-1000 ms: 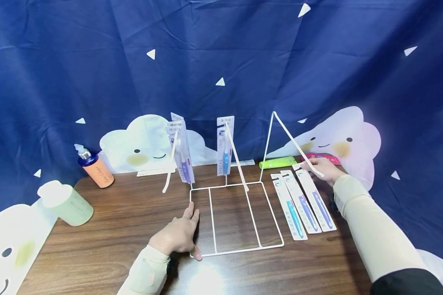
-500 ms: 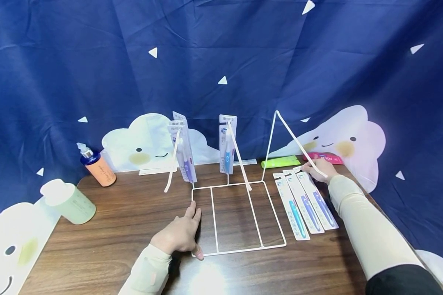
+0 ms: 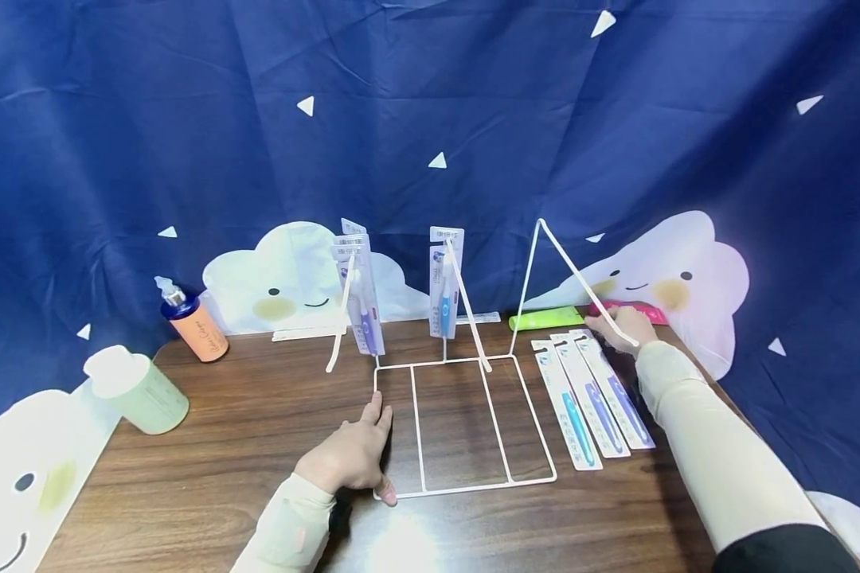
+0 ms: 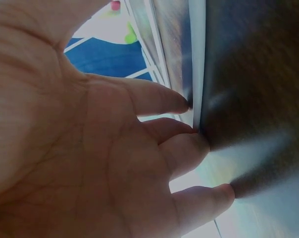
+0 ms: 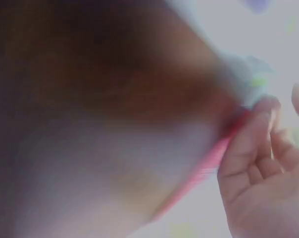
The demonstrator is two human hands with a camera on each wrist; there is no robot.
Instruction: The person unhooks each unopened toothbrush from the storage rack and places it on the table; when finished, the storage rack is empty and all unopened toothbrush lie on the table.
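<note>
White wire rack [image 3: 466, 422] sits in the middle of the wooden table [image 3: 222, 461], and the left hand [image 3: 351, 458] rests flat on its left edge with straight fingers [image 4: 162, 99]. The right hand [image 3: 619, 328] pinches the top of the toothpaste pack [image 3: 612, 386] lying farthest right in a row of three, just right of the rack.

Open tabletop [image 3: 244, 446] front-left; wire rack [image 3: 466, 422] centre, toothbrush packs [image 3: 588, 394] crowd right.
</note>
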